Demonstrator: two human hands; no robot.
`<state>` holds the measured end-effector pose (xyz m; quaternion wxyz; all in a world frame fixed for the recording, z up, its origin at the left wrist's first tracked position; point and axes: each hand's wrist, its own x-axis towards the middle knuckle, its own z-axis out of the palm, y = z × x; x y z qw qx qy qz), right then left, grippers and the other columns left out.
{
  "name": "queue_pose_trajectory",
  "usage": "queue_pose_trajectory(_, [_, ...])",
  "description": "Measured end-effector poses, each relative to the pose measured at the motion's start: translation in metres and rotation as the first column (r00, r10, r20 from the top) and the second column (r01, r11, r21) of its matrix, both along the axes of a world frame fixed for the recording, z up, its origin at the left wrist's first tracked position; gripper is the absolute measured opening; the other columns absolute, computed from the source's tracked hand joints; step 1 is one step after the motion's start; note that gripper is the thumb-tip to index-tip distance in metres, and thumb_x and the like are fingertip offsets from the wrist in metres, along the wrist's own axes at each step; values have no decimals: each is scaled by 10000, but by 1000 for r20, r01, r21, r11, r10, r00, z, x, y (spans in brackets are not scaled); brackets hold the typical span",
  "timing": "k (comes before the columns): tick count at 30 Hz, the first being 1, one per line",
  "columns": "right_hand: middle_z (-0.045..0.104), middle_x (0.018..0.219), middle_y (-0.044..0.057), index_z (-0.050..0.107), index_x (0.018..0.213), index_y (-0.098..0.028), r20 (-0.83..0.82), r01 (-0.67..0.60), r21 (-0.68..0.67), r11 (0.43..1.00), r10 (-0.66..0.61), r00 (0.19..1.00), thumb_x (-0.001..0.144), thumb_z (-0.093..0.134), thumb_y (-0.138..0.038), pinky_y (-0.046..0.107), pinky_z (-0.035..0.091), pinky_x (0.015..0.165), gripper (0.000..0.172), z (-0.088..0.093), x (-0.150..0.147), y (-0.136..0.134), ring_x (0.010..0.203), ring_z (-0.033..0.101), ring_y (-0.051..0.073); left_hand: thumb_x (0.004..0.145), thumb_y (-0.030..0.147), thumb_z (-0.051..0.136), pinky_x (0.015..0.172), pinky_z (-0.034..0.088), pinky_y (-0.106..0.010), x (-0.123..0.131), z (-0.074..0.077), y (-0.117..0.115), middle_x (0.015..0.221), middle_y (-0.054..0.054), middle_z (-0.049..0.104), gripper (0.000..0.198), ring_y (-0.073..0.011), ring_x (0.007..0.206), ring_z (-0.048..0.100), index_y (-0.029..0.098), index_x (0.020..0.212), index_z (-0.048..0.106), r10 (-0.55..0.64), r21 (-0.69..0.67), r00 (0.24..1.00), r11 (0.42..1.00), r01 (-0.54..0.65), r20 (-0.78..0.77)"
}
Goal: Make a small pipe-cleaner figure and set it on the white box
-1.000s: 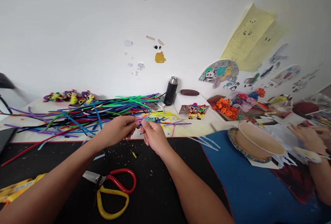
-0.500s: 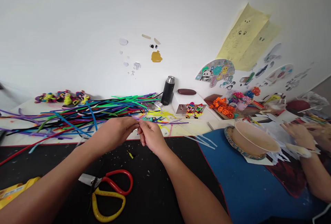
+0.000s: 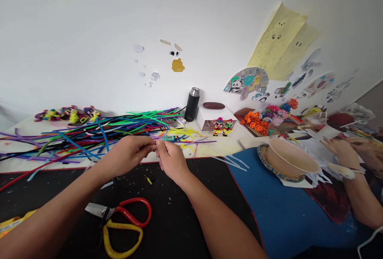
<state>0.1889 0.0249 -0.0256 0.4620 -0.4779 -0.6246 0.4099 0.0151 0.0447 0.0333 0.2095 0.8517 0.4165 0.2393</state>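
Observation:
Above the far edge of the black mat [image 3: 176, 211], my left hand [image 3: 127, 154] and my right hand [image 3: 171, 159] meet at the fingertips. Both are closed in a pinch, and whatever lies between the fingers is too small and hidden to name. Behind them spreads a heap of colourful pipe cleaners [image 3: 140, 121]. Scissors [image 3: 119, 221] with one red and one yellow handle lie on the mat below my hands, blades to the left. A tiny yellow-green scrap [image 3: 149, 179] rests between the scissors and my hands.
A black flask [image 3: 192, 105] stands by a white box [image 3: 214, 117], with small fuzzy figures [image 3: 223, 127] before it. At right, a bowl [image 3: 293, 157] sits on a blue mat [image 3: 260, 195], near another person's hands [image 3: 344, 151]. A yellow object [image 3: 18, 221] lies far left.
The whole view has shifted slightly, so most things sit a little further left. My hands stay joined at the fingertips, with only a slight change in finger pose.

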Motion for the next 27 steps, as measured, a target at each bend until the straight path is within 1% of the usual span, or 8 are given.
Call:
queue_pose_trajectory(4, [441,471,-74,486,703,-238,-186,-79,-28,996,73,980,1042,440,-619,237,323,431,511,-1,-4,1,367,444,111,964,494,483,566,386,-260,-2,1,0,642,-6,653,400,-162,567,537,213,823,731,-2,-16,1000,1000,2,27])
queue_pose_trajectory(7, [407,437,-86,469,688,-240,-250,-89,-56,994,72,966,1009,474,-671,236,298,392,538,-5,-5,5,335,409,107,964,497,471,557,386,-259,0,-2,1,624,-2,647,402,-166,557,547,218,826,725,15,-46,999,999,-13,38])
queue_pose_trajectory(10, [388,415,-91,460,670,-242,-243,-54,-95,994,30,970,983,494,-702,236,278,369,557,-10,-5,10,320,398,107,955,499,464,566,400,-265,4,-9,4,621,-7,665,397,-180,564,582,220,825,715,61,-79,998,995,-59,19])
queue_pose_trajectory(12, [402,421,-87,461,668,-241,-230,-39,-91,995,17,973,981,495,-699,235,279,367,556,-13,-4,13,323,410,107,946,515,472,572,403,-271,5,-11,5,624,-11,676,398,-188,566,596,220,840,717,98,-81,995,992,-98,0])
queue_pose_trajectory(16, [400,419,-88,480,683,-240,-225,-31,-57,998,17,974,999,475,-679,239,305,381,541,-11,-2,12,326,404,109,929,563,519,561,383,-273,2,-8,5,633,-13,671,402,-191,577,579,220,851,713,167,-32,986,985,-167,6])
queue_pose_trajectory(20, [385,409,-91,479,678,-242,-248,-39,-71,997,20,968,977,484,-712,245,282,367,558,-6,-1,10,317,377,109,959,556,494,551,359,-263,3,-2,0,614,-1,627,419,-177,583,545,215,794,673,120,-37,992,992,-119,31])
queue_pose_trajectory(23, [371,384,-97,467,669,-245,-266,-35,-84,996,11,964,949,499,-751,244,263,361,579,-4,0,11,305,365,106,981,538,475,553,329,-261,6,-1,-3,613,9,581,433,-161,582,501,211,739,623,100,13,994,995,-100,52])
queue_pose_trajectory(27, [376,371,-94,465,662,-247,-265,-45,-87,995,20,964,937,502,-770,245,262,362,591,-5,0,11,299,364,107,994,488,472,565,291,-268,7,-3,-5,609,19,544,413,-145,565,456,213,697,551,98,86,994,991,-101,38])
